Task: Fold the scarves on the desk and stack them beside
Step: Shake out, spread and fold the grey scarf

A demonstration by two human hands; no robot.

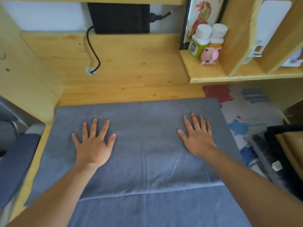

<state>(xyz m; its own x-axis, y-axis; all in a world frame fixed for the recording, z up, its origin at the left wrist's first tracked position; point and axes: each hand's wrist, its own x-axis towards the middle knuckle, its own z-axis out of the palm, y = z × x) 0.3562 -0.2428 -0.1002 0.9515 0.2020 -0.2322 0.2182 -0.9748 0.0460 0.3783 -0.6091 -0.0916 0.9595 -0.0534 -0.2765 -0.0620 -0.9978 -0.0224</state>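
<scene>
I see two bare forearms reaching in from the bottom edge, one on each side. No sleeves reach the part I can see, and nothing is worn at either wrist: no watch, no band. My left hand and right hand are bare too, with no gloves and no rings on any finger. The fingernails look short and plain.

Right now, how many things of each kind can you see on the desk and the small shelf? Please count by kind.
Scarves: 2, grey scarf, paint-splash scarf
Bottles: 2, green bottle, orange bottle
Pink toy: 1
Hands: 2, left hand, right hand, both flat on the grey scarf
Total: 7
</scene>
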